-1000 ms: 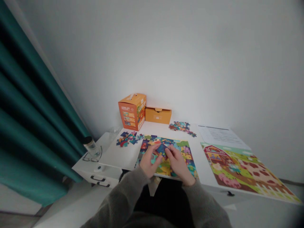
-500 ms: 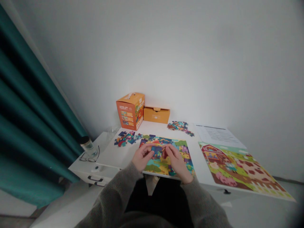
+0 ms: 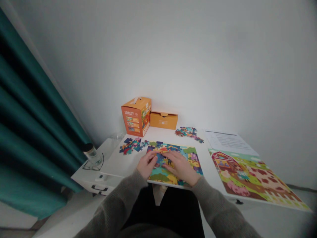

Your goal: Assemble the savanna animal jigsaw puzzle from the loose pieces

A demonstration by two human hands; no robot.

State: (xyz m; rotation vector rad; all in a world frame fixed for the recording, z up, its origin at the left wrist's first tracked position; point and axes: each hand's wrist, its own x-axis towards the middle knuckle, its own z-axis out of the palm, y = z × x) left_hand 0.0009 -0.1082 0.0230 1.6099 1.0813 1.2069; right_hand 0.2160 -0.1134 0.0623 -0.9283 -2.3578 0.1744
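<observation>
A colourful jigsaw puzzle (image 3: 163,178), mostly joined together, lies at the front of the white table, under both my hands. My left hand (image 3: 146,164) rests on its left side, thumb and index finger apart, the other fingers partly curled. Flat over its middle is my right hand (image 3: 182,167), fingers stretched across the pieces. I see no loose piece in either hand. Loose puzzle pieces (image 3: 133,145) lie beyond the puzzle's left corner. Another heap of pieces (image 3: 186,131) is farther back, to the right.
An orange puzzle box (image 3: 133,119) and a lower orange carton (image 3: 163,121) stand against the wall. To the right are a farm picture (image 3: 252,177) and a printed sheet (image 3: 228,141). At left, a black-lidded jar (image 3: 92,154) and glasses (image 3: 91,168) sit beside a green curtain (image 3: 37,132).
The puzzle piece held up between my hands is now down on the puzzle. My right hand has flattened and moved left over the middle; my left hand has lowered slightly.
</observation>
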